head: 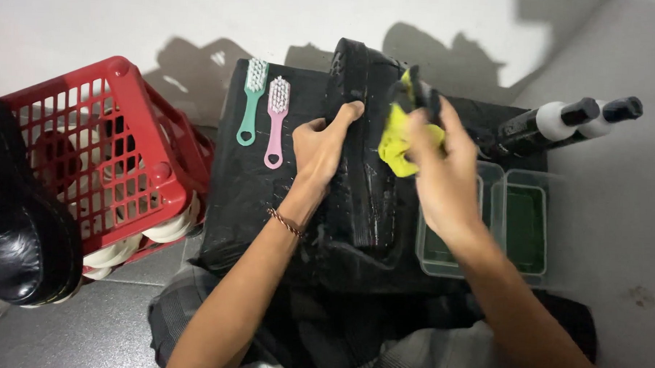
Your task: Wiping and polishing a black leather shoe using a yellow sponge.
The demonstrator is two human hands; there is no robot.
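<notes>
A black shoe (363,200) lies sole-side visible on a black cloth-covered surface (247,196) in front of me. My left hand (321,147) grips the shoe's left side, fingers curled over its edge near the toe. My right hand (440,170) presses a yellow cloth (398,139) against the shoe's right side near the top; the hand is slightly blurred. A thin braided bracelet circles my left wrist.
A green brush (252,101) and a pink brush (276,120) lie side by side on the black cloth. Two clear plastic containers (525,227) stand at right, with two black bottles (554,123) behind them. A red plastic crate (111,155) holding shoes stands at left.
</notes>
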